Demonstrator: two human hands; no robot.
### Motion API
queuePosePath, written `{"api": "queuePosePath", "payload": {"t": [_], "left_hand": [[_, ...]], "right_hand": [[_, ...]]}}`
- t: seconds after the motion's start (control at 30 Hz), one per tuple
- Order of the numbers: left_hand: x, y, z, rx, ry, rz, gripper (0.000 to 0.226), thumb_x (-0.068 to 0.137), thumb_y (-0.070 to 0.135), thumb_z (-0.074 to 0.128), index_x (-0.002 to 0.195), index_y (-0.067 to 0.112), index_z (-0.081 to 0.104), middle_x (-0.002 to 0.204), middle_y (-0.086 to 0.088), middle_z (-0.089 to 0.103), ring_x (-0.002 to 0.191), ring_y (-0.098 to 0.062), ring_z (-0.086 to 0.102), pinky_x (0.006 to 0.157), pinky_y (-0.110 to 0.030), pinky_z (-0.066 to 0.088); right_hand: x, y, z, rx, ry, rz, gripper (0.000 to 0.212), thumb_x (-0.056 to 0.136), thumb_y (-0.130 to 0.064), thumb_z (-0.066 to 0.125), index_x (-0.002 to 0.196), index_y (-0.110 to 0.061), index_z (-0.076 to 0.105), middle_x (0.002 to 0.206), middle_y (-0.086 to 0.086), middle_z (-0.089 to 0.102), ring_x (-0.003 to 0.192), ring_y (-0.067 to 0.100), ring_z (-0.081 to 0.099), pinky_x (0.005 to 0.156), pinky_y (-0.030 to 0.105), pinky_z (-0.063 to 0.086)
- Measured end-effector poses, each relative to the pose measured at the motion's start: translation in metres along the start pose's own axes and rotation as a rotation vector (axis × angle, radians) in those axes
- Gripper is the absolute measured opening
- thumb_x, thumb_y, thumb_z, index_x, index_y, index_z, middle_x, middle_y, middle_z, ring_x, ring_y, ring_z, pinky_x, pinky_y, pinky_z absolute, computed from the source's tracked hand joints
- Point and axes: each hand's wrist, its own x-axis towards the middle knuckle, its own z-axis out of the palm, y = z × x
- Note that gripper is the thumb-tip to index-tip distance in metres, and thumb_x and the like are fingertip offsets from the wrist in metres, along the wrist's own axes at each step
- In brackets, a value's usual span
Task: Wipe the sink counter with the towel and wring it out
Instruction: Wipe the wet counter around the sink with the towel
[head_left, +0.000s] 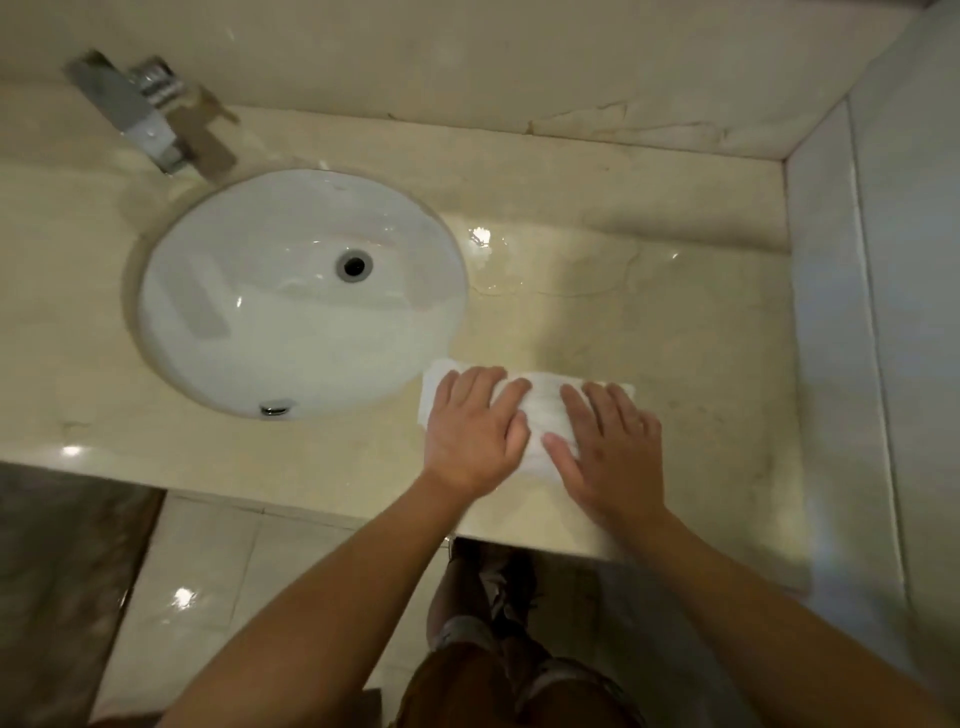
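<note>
White cloth, the towel (543, 410), is lying folded flat on the beige marble bench (675, 322), just right of the oval sink (301, 293) and near the front edge. The left hand (470, 428) and the right hand (608, 447) are both pressing down on it, fingers straight and spread, side by side. A wet sheen is showing farther back, beside the basin. To wipe well, I judge the hands should be keeping even pressure and pushing the towel away toward that wet patch in overlapping passes. Counting: one towel, one sink, one faucet (137, 111), two hands
</note>
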Motion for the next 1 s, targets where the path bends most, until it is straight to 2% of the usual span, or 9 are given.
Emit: {"api": "queuePosePath", "payload": {"t": [0.13,0.47,0.6,0.73,0.8,0.9,1.0], "left_hand": [[-0.032,-0.004,-0.003,-0.004,-0.047,0.025,0.041,0.091,0.033,0.044,0.123,0.018,0.065,0.122,-0.01,0.063,0.117,-0.031,0.055,0.103,-0.048,0.039],[-0.049,-0.047,-0.019,-0.023,-0.084,0.12,0.042,0.098,0.035,0.039,0.13,0.017,0.061,0.128,-0.011,0.061,0.121,-0.032,0.054,0.102,-0.05,0.041],[-0.066,-0.089,-0.035,-0.015,-0.104,0.102,0.045,0.099,0.036,0.034,0.132,0.018,0.059,0.131,-0.011,0.059,0.124,-0.03,0.051,0.106,-0.048,0.038],[-0.084,-0.147,-0.055,0.02,-0.107,0.058,0.047,0.099,0.035,0.031,0.132,0.016,0.058,0.131,-0.013,0.058,0.124,-0.031,0.051,0.105,-0.05,0.038],[-0.091,-0.166,-0.063,0.029,-0.1,0.055,0.047,0.1,0.036,0.03,0.131,0.014,0.058,0.13,-0.013,0.058,0.123,-0.032,0.052,0.104,-0.051,0.039],[-0.092,-0.167,-0.064,0.03,-0.093,0.03,0.046,0.098,0.035,0.032,0.13,0.014,0.059,0.129,-0.014,0.058,0.122,-0.032,0.051,0.103,-0.05,0.039],[-0.087,-0.153,-0.061,0.006,-0.089,0.027,0.044,0.094,0.033,0.038,0.126,0.014,0.062,0.125,-0.014,0.06,0.118,-0.032,0.052,0.099,-0.05,0.04]], "right_hand": [[-0.029,-0.022,-0.013,0.021,-0.065,0.065,0.058,0.099,-0.054,0.04,0.135,-0.014,0.059,0.134,0.013,0.061,0.125,0.037,0.056,0.091,0.049,0.042],[-0.024,-0.065,-0.019,0.063,-0.2,0.135,0.059,0.097,-0.055,0.04,0.139,-0.015,0.055,0.14,0.012,0.056,0.132,0.036,0.049,0.096,0.051,0.039],[-0.016,-0.112,-0.018,0.099,-0.242,0.12,0.061,0.098,-0.056,0.038,0.143,-0.017,0.05,0.145,0.013,0.052,0.136,0.037,0.044,0.101,0.053,0.038],[0.001,-0.175,-0.018,0.121,-0.293,0.109,0.064,0.1,-0.058,0.029,0.147,-0.019,0.046,0.149,0.012,0.049,0.139,0.035,0.041,0.105,0.054,0.038],[0.007,-0.194,-0.016,0.139,-0.292,0.085,0.064,0.099,-0.059,0.031,0.146,-0.019,0.048,0.147,0.012,0.051,0.138,0.034,0.043,0.104,0.054,0.04],[0.005,-0.187,-0.011,0.193,-0.276,0.03,0.061,0.097,-0.06,0.042,0.143,-0.02,0.051,0.145,0.008,0.052,0.136,0.033,0.045,0.1,0.052,0.044],[-0.003,-0.163,-0.012,0.147,-0.283,-0.003,0.061,0.098,-0.062,0.04,0.143,-0.024,0.051,0.146,0.006,0.052,0.135,0.032,0.047,0.094,0.05,0.045]]}}
